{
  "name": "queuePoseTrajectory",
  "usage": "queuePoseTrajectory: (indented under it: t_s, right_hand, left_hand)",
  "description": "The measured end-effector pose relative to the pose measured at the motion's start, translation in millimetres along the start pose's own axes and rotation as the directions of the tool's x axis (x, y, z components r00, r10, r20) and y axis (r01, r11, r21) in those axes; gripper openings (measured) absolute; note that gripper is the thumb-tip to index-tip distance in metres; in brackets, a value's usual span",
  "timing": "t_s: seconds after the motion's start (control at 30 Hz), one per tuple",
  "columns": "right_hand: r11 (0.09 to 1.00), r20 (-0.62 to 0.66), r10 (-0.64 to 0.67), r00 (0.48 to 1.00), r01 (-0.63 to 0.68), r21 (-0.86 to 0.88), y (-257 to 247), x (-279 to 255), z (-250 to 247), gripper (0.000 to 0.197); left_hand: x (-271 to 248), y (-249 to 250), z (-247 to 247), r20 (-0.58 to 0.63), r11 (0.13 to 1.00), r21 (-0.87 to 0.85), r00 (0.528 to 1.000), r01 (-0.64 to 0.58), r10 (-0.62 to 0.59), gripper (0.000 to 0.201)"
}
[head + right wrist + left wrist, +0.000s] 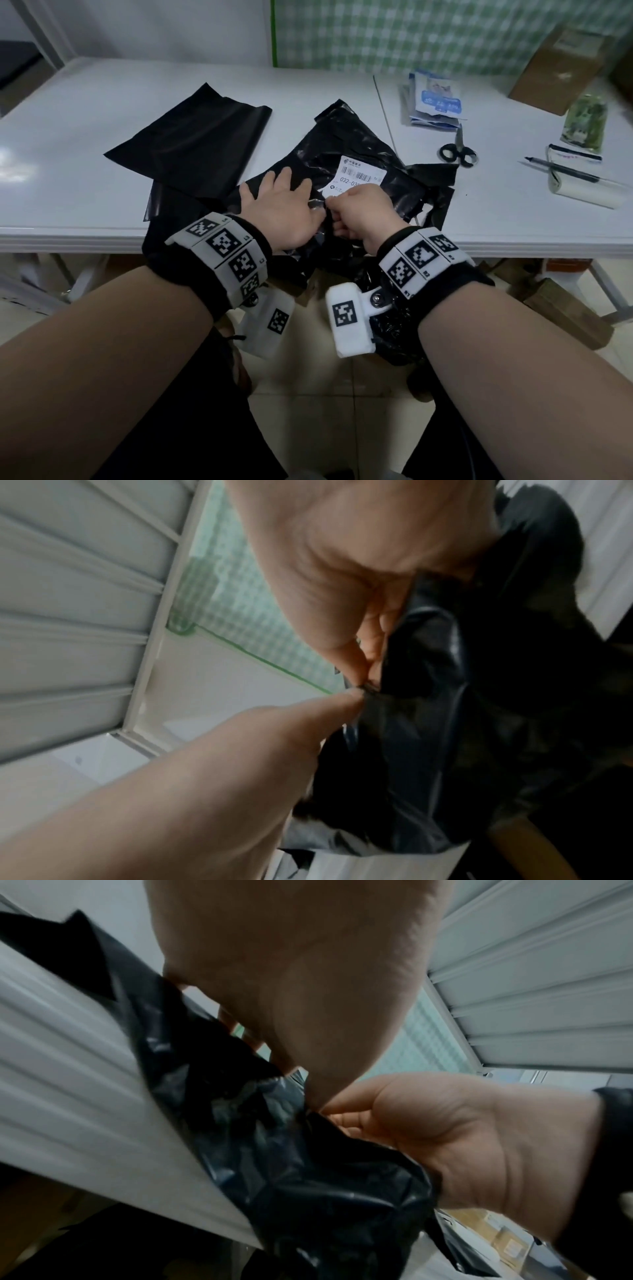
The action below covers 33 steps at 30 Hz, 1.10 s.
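Head view: black mailer bag (308, 157) lies crumpled at the near edge of the white table (85, 137). Its lower part spills over the edge toward the person's lap. A white shipping label (356, 174) with a barcode is stuck on its upper face, just beyond the knuckles.

Left hand (284, 209): grip apart, fingers spread and straight, palm pressed flat on the bag, left of the label.

Right hand (363, 216): grip clamped on the bag, fingers curled in, pinching a fold of the plastic right beside the left thumb. The two hands touch at that spot.

Left wrist view: glossy black plastic bunches under the right palm, and both thumb tips meet at the edge of the fold.

Right wrist view: blurred, but it shows the same pinch, the right thumb and a finger tight on the film with the left thumb tip against it.

Elsewhere on the table:
- a flat black bag (195, 137) lies to the left, its corner tucked under the crumpled one
- black-handled scissors (458, 150) lie to the right, well apart from the hands
- a stack of blue-and-white packets (435, 99) sits beyond the scissors
- a pen (561, 169) rests across a white paper roll (582, 192) at the far right
- a cardboard box (558, 68) stands at the back right
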State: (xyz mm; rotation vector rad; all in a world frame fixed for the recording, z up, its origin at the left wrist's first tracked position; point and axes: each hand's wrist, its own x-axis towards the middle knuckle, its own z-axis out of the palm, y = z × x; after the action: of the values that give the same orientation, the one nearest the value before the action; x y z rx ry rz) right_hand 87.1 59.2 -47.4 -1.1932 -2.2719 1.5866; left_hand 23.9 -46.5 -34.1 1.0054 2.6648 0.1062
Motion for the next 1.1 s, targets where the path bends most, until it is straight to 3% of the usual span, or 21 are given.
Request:
queuePoseTrajectory:
  t_s: [0.1,0.17,0.2,0.27,0.33,0.4,0.53,0.67,0.77,1.1]
  right_hand:
    - [0.956,0.074,0.042,0.996,-0.061,0.286,-4,-8,-4,0.021]
    - [0.944,0.108,0.019,0.994,-0.053,0.326,-3,-8,-4,0.023]
    - [0.96,0.1,-0.014,0.995,-0.015,0.28,-2,-7,-5,0.024]
    - [0.991,0.032,-0.134,0.99,0.134,0.024,3,0,-11,0.02]
    - [0.932,0.023,-0.257,0.966,0.254,-0.257,7,4,-19,0.01]
    - [0.879,0.117,-0.288,0.951,0.31,-0.362,11,2,-24,0.008]
    - [0.825,0.203,-0.303,0.931,0.363,-0.432,14,-2,-22,0.023]
    - [0.72,0.231,-0.366,0.901,0.432,-0.543,13,-6,-17,0.027]
    - [0.653,0.261,-0.406,0.876,0.478,-0.588,13,-10,-15,0.024]
    - [0.712,0.276,-0.426,0.862,0.507,-0.486,16,0,-20,0.013]
  left_hand:
    - [0,-3,-1,-0.048,1.0,-0.008,0.998,-0.027,0.027,0.064]
    - [2,-6,2,-0.058,0.999,0.004,0.998,-0.037,0.037,0.06]
    - [3,-8,4,-0.042,0.999,0.02,0.998,-0.034,0.035,0.057]
    - [5,-14,6,0.007,0.998,0.056,1.0,-0.013,0.013,0.053]
    - [4,-18,4,0.022,0.997,0.079,1.0,0.008,-0.01,0.055]
    - [3,-19,2,-0.014,0.996,0.085,1.0,0.003,-0.002,0.057]
    - [0,-14,2,-0.077,0.999,-0.027,0.996,-0.043,0.041,0.056]
    - [-2,-11,8,0.081,0.998,-0.05,0.996,-0.028,0.032,0.098]
    - [-1,-17,11,0.123,0.999,-0.021,0.992,-0.032,0.035,0.108]
    - [7,-29,15,0.174,0.994,0.026,0.98,-0.102,0.096,0.107]
